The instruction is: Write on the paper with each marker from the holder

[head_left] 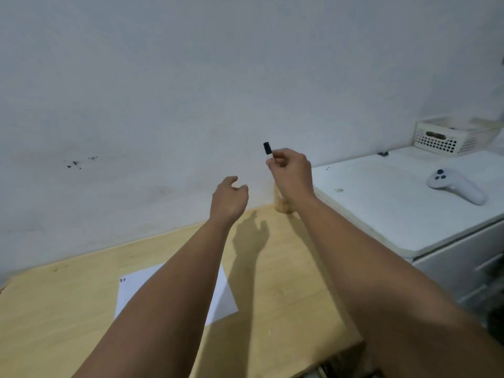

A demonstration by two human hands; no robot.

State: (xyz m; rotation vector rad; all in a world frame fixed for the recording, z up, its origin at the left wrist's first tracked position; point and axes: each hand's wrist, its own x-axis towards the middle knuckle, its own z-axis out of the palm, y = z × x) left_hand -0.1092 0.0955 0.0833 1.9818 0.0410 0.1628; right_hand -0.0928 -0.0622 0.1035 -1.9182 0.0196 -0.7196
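My right hand point(290, 170) pinches a dark-capped marker point(267, 149) above the holder point(282, 205) at the surface's far edge; my left hand point(230, 197) hovers loosely open and empty. The paper point(131, 293) waits nearer.

Home room: wooden desk point(286, 282), white drawers point(463, 257)

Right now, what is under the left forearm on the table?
The white paper lies under the left forearm, with a few small colour marks near its top left corner. The arm covers the sheet's middle, so any writing there is hidden.
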